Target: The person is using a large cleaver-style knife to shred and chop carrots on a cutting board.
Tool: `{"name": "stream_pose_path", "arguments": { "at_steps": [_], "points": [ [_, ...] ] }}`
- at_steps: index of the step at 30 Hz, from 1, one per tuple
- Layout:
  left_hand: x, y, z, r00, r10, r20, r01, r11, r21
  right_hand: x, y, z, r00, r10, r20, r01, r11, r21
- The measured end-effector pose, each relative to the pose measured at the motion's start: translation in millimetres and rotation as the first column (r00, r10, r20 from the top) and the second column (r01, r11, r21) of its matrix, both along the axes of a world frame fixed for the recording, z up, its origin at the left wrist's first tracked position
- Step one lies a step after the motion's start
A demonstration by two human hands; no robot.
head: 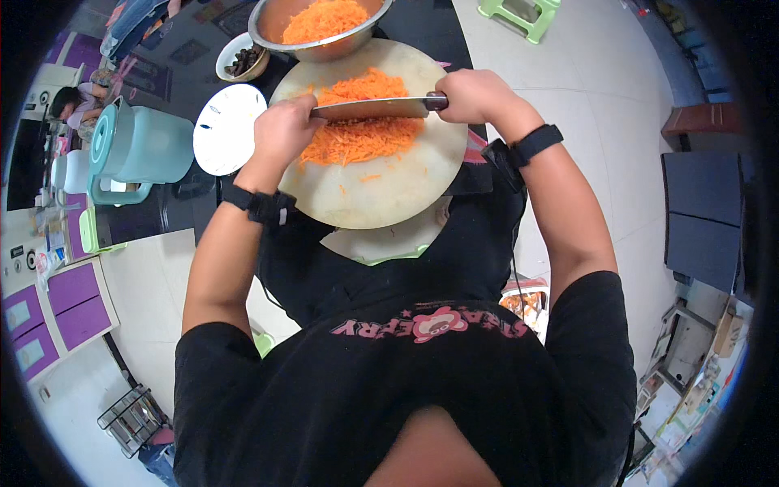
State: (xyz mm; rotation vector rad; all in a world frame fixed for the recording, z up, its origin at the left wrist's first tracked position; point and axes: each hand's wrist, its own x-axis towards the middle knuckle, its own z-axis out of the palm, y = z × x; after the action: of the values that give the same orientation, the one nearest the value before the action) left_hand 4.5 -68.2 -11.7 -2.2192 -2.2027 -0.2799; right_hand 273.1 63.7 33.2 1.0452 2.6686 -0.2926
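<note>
A kitchen cleaver lies across a pile of shredded carrot, its blade edge down in the shreds. My right hand is closed around its dark handle. At the blade's other end, my left hand grips the tip between thumb and fingers. The pile sits on a round, pale chopping board, with shreds on both sides of the blade and a few loose bits nearer me. Beyond the board stands a metal bowl heaped with more shredded carrot.
A small bowl of dark pieces and a white plate stand left of the board. Farther left is a teal pitcher on the black table. A green stool is on the floor. Another person appears at far left.
</note>
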Motion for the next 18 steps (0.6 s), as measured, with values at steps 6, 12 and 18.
{"name": "stream_pose_path", "arguments": {
  "at_steps": [6, 12, 18],
  "points": [
    [-13, -9, -9, 0.986, 0.063, 0.157, -0.074, 0.995, 0.061, -29, -2, 46, 0.995, 0.041, 0.087, -0.049, 0.994, 0.101],
    [15, -2, -3, 0.995, 0.094, -0.015, -0.093, 0.993, 0.077, -11, 21, 2, 0.998, 0.010, 0.057, -0.014, 0.996, 0.083],
    [38, 12, 33, 0.966, -0.087, -0.243, 0.094, 0.995, 0.018, 14, 39, -25, 0.999, -0.038, -0.028, 0.039, 0.999, 0.033]
  ]
}}
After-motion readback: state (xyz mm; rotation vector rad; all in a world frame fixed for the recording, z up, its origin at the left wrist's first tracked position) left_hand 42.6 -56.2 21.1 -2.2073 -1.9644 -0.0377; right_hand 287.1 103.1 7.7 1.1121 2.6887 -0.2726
